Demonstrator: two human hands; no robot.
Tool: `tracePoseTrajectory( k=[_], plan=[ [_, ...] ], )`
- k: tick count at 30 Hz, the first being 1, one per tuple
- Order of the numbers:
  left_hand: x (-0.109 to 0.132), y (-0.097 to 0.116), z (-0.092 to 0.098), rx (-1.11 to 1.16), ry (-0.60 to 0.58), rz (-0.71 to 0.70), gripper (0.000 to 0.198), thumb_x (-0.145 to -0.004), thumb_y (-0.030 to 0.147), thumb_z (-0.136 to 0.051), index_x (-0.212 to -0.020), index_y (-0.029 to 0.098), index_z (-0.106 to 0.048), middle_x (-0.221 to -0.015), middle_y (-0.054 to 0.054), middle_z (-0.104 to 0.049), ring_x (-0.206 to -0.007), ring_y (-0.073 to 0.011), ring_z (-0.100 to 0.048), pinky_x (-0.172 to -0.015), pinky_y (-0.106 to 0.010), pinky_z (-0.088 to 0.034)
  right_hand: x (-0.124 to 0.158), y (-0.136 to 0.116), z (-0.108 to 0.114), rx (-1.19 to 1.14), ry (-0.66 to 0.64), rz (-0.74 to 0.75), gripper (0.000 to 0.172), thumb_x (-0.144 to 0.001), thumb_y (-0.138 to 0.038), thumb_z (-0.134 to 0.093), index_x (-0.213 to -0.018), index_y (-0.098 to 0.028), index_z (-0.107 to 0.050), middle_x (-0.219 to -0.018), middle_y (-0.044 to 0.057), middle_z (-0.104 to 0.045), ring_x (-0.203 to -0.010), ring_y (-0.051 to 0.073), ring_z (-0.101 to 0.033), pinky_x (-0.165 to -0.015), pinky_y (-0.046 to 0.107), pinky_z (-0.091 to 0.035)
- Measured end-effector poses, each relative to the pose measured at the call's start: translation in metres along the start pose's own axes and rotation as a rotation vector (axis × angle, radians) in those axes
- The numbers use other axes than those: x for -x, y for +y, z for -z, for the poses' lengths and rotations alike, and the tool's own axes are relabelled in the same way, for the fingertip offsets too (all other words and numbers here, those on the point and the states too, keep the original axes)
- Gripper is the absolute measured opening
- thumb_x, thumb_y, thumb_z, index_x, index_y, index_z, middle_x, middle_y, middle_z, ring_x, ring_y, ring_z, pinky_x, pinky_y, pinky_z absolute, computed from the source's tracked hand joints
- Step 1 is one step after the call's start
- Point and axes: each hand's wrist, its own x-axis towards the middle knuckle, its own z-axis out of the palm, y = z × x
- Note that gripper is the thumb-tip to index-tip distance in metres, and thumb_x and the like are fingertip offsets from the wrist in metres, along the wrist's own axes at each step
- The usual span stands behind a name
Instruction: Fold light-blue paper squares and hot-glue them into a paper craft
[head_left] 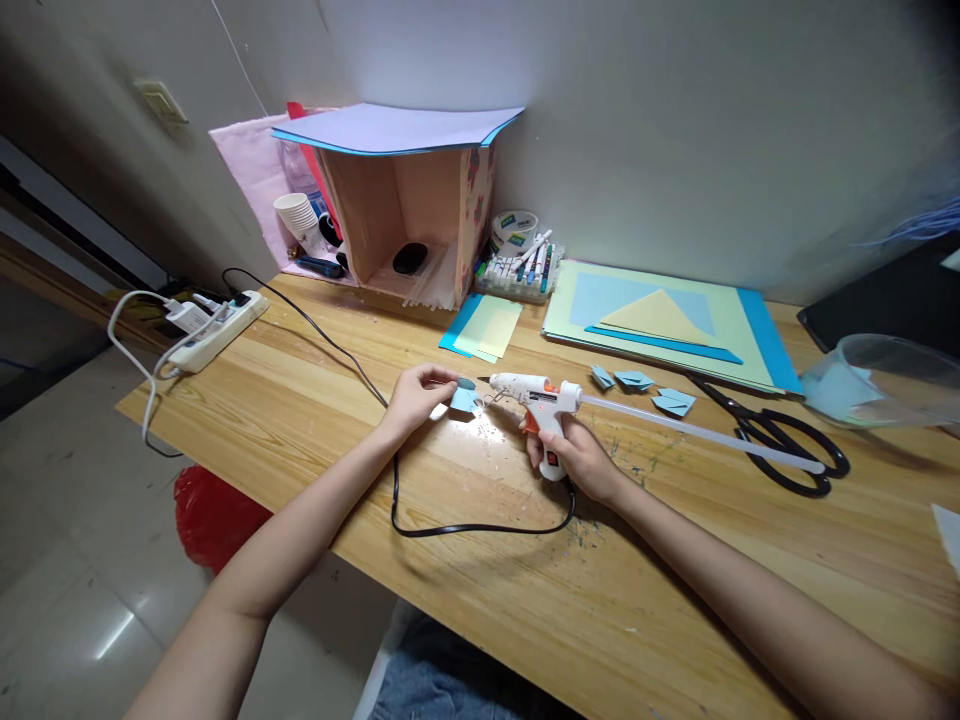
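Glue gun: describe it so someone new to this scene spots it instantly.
On the wooden table, look nearer than the open-fronted box for the person's right hand. It grips the glue gun, a white pistol shape with an orange trigger. Unlike the black scissors to the right, it has a long translucent stick jutting from its rear.

a white glue gun (546, 398) shows sharply beside a bright patch on the wooden table (480, 458), soft shadows on its near side. behind it, the wall (637, 150) glows pale; far left of it, glare streaks the dim floor (75, 560). wide-angle stretch and darkened corners lie farthest from it.
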Motion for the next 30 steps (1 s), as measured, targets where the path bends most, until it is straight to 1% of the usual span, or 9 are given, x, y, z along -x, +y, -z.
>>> tracePoseTrajectory(
  k=[7,14,16,20,23,25,27,30],
  plan=[
    [-0.003,-0.005,0.002,-0.003,-0.006,-0.027,0.018,-0.060,0.020,-0.069,-0.075,0.010,-0.067,-0.076,-0.008,-0.071,-0.069,-0.0165,-0.066,-0.067,-0.029,-0.055,0.000,-0.005,-0.001,-0.026,0.026,-0.003,0.030,-0.081,-0.046,-0.043,-0.078,-0.017,-0.048,-0.055,0.000,-0.054,-0.047,0.010,-0.047,-0.047,0.023,-0.039],
    [-0.003,-0.006,0.003,-0.089,0.007,-0.059,0.017,-0.060,0.018,-0.067,-0.075,0.010,-0.069,-0.082,-0.010,-0.071,-0.076,-0.0166,-0.066,-0.075,-0.028,-0.052,-0.001,-0.004,-0.001,-0.030,0.029,0.004,0.031,-0.082,-0.045,-0.042,-0.087,-0.015,-0.048,-0.054,-0.001,-0.054,-0.048,0.012,-0.049,-0.048,0.025,-0.039],
    [-0.003,-0.006,0.002,-0.093,0.003,-0.047,0.015,-0.061,0.016,-0.067,-0.074,0.010,-0.069,-0.080,-0.009,-0.071,-0.075,-0.0164,-0.066,-0.076,-0.028,-0.052,-0.001,-0.004,-0.001,-0.032,0.027,-0.002,0.031,-0.081,-0.045,-0.042,-0.087,-0.015,-0.048,-0.054,-0.001,-0.054,-0.048,0.012,-0.049,-0.048,0.025,-0.039],
    [-0.005,-0.004,0.005,-0.032,-0.027,0.016,0.013,-0.061,0.014,-0.064,-0.073,0.010,-0.067,-0.076,-0.008,-0.070,-0.073,-0.0156,-0.066,-0.077,-0.031,-0.052,-0.001,-0.003,-0.001,-0.036,0.027,-0.004,0.031,-0.082,-0.045,-0.041,-0.087,-0.015,-0.048,-0.054,-0.001,-0.055,-0.047,0.011,-0.049,-0.047,0.024,-0.039],
    [-0.008,-0.002,0.012,-0.039,-0.005,0.006,0.017,-0.059,0.015,-0.067,-0.074,0.010,-0.066,-0.076,-0.007,-0.070,-0.073,-0.0153,-0.066,-0.079,-0.032,-0.052,-0.001,-0.003,-0.001,-0.054,0.031,-0.006,0.032,-0.081,-0.046,-0.042,-0.088,-0.015,-0.047,-0.055,-0.001,-0.054,-0.047,0.011,-0.049,-0.046,0.024,-0.038],
    [-0.010,-0.001,0.017,-0.066,0.027,-0.023,0.020,-0.058,0.017,-0.069,-0.076,0.010,-0.066,-0.078,-0.007,-0.069,-0.073,-0.0150,-0.065,-0.076,-0.030,-0.052,-0.001,-0.002,-0.001,-0.068,0.034,-0.007,0.032,-0.081,-0.046,-0.043,-0.089,-0.015,-0.048,-0.055,-0.001,-0.054,-0.047,0.011,-0.049,-0.046,0.024,-0.038],
    [-0.011,-0.002,0.022,-0.099,0.051,-0.054,0.022,-0.059,0.021,-0.070,-0.078,0.011,-0.066,-0.080,-0.007,-0.069,-0.071,-0.0146,-0.064,-0.069,-0.027,-0.053,-0.001,-0.001,-0.001,-0.080,0.043,-0.005,0.032,-0.082,-0.045,-0.043,-0.091,-0.015,-0.048,-0.057,-0.001,-0.054,-0.048,0.011,-0.048,-0.047,0.023,-0.038],
    [-0.011,-0.004,0.025,-0.147,0.059,-0.090,0.025,-0.061,0.026,-0.071,-0.080,0.011,-0.066,-0.078,-0.006,-0.067,-0.066,-0.0141,-0.063,-0.061,-0.025,-0.052,-0.001,0.003,0.000,-0.097,0.055,0.002,0.032,-0.083,-0.043,-0.043,-0.094,-0.014,-0.049,-0.059,0.000,-0.054,-0.050,0.011,-0.048,-0.048,0.023,-0.039]
  ],
)
